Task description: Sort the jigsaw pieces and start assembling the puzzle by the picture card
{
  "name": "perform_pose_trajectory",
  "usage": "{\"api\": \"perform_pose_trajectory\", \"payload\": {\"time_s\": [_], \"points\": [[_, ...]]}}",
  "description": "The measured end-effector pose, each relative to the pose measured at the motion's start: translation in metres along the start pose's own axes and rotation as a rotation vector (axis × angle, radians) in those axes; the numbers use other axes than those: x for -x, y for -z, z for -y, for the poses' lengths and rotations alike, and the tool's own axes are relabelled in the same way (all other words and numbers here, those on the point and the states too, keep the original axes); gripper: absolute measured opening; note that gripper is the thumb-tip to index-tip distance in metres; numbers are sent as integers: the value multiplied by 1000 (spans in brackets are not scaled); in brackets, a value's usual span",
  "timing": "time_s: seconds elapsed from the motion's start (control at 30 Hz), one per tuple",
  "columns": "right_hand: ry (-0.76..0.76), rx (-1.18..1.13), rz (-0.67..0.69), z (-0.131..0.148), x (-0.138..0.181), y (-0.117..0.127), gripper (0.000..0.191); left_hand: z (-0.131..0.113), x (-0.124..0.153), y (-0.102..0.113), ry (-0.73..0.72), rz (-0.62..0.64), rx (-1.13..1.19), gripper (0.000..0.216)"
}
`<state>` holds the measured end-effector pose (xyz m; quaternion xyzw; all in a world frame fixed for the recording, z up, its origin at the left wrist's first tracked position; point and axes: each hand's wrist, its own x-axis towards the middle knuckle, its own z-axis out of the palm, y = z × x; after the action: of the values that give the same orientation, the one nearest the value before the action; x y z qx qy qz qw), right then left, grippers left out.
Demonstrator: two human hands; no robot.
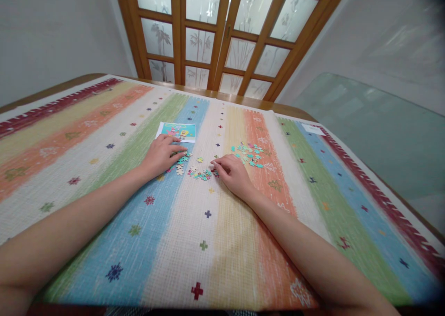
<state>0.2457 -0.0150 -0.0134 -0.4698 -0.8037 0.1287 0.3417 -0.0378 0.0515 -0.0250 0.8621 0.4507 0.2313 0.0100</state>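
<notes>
My left hand (162, 154) rests on the table with its fingers apart, just below a picture card (184, 131) of cartoon figures on turquoise. Its fingertips lie beside a small cluster of jigsaw pieces (180, 169), some of them partly hidden under the hand. My right hand (232, 171) has thumb and forefinger pinched on a small jigsaw piece (213, 162). A heap of colourful jigsaw pieces (200, 173) lies between the hands. Beyond my right hand more turquoise pieces (251, 154) are spread out.
A striped tablecloth (181, 242) covers the wide table. A white paper slip (313, 129) lies toward the far right. Behind the table stand wood-framed glass doors (215, 38), and a pale greenish glass panel (368, 135) is at the right.
</notes>
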Motion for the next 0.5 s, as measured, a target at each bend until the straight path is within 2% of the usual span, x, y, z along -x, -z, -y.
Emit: {"api": "perform_pose_trajectory", "payload": {"time_s": [0.23, 0.37, 0.5], "points": [[3, 6, 2, 1, 0, 1, 24, -9, -1, 10, -23, -73, 15, 30], [23, 38, 1, 7, -2, 5, 24, -29, -2, 19, -3, -157, 118, 36], [70, -28, 19, 24, -5, 9, 19, -55, 1, 26, -18, -125, 249, 38]]}}
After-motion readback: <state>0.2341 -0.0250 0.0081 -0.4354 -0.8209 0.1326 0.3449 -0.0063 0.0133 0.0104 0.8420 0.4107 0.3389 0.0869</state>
